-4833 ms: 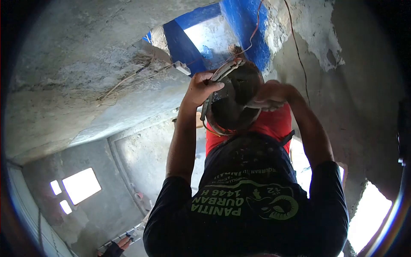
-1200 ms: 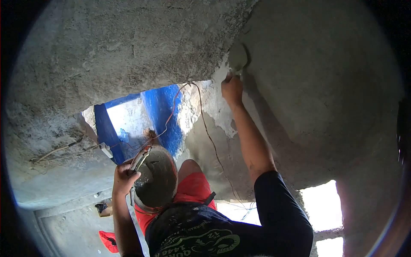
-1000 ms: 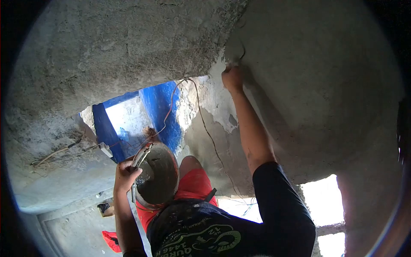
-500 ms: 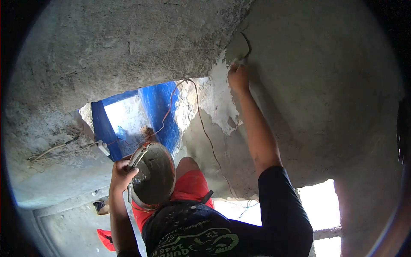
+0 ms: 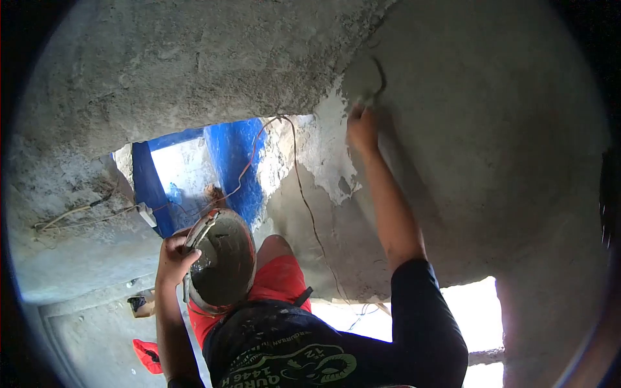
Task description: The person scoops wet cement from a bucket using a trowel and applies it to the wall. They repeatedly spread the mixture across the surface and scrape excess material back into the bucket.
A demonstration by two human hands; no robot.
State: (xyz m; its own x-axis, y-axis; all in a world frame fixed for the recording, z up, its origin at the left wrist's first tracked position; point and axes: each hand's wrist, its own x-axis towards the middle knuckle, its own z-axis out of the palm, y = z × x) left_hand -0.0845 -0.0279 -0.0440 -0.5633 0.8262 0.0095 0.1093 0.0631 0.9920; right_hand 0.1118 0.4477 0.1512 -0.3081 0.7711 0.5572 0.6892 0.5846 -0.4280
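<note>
My left hand (image 5: 176,260) is closed on the rim of a round bucket (image 5: 251,258), thumb over the edge. The bucket is tilted toward me, with wet grey plaster (image 5: 217,275) inside. High on the right, my right hand (image 5: 364,129) is closed round a trowel-like tool (image 5: 367,101) against the wall. A thin dark curve runs up from the tool; its blade is blurred, so I cannot make out its full shape. Just left of that hand, a pale rough patch (image 5: 333,116) borders smoother grey plaster (image 5: 479,129).
A brown cable (image 5: 303,187) hangs from the upper edge of an opening with a blue frame (image 5: 236,155). A white socket block (image 5: 147,214) hangs on a wire at left. Low on the left lie a red cloth-like item (image 5: 147,355) and a small box (image 5: 143,304).
My right hand and its tool have moved slightly down along the wall. The bucket and my left hand have shifted a little left in view, along with the surroundings.
</note>
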